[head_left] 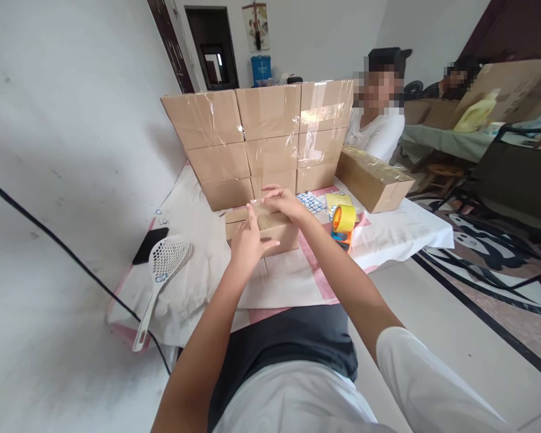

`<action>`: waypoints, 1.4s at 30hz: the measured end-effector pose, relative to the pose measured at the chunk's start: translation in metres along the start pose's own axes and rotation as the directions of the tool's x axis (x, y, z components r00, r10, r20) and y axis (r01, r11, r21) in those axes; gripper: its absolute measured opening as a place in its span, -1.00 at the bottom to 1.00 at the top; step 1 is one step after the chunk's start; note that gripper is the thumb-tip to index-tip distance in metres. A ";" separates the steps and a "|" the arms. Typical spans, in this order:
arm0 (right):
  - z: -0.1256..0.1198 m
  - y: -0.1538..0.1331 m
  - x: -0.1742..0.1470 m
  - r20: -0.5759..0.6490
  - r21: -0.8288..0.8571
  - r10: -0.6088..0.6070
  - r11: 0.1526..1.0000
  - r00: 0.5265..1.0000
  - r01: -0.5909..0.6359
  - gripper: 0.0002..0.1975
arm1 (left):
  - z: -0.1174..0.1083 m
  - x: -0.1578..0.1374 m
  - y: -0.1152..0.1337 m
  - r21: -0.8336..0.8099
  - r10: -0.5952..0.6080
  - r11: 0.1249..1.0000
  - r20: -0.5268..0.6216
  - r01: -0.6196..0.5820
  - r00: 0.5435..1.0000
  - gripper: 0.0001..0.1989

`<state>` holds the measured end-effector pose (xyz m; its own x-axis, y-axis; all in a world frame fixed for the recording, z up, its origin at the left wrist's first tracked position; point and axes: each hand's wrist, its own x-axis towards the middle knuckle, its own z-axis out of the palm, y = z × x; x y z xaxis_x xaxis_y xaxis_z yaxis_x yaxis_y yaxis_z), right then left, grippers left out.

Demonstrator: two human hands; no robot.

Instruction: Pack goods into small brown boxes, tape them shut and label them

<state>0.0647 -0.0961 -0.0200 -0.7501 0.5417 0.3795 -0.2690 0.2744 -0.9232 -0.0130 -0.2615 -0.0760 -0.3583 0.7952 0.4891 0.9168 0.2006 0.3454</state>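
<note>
A small cardboard box (279,236) lies on the cloth-covered table in front of me. My left hand (246,240) rests against its near left side, thumb spread away from raised fingers. Over the box's top, my right hand (285,201) reaches in from the right with its fingers stretched out and slightly bent. A tiny whitish, shiny bit shows between the two hands' fingertips; I cannot make out what it is. Right of the box stands a tape dispenser with a yellow roll (344,218). Behind the hands rises a stack of taped cardboard boxes (270,114).
A long taped carton (374,180) lies at the table's right, near a person in white (374,132). On the left are a white slotted skimmer (166,258) and a black flat object (148,248). A black cable (72,249) crosses the left wall. A chair (514,180) stands at right.
</note>
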 end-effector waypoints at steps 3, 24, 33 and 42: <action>-0.001 0.016 0.007 0.005 -0.059 0.030 0.998 1.000 -0.030 -0.74 | 0.003 -0.002 0.001 -0.007 -0.001 1.000 -0.021 0.001 1.000 0.44; 0.000 0.008 -0.009 -0.004 0.166 -0.004 0.986 1.000 0.005 -0.67 | 0.004 -0.022 0.008 0.200 -0.014 0.979 -0.088 0.032 0.996 0.01; 0.003 0.007 -0.010 0.104 0.222 0.060 0.972 0.993 -0.082 -0.61 | 0.002 -0.021 0.009 0.187 -0.035 0.981 -0.076 0.049 0.996 -0.02; 0.002 0.007 -0.010 0.286 0.253 -0.009 0.965 0.958 -0.067 -0.70 | 0.003 -0.021 0.009 0.174 -0.031 0.984 -0.088 0.046 0.996 0.04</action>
<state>0.0687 -0.1013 -0.0305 -0.8890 0.2897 0.3546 -0.3626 0.0276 -0.9315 0.0034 -0.2746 -0.0853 -0.4007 0.7350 0.5471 0.9160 0.3336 0.2227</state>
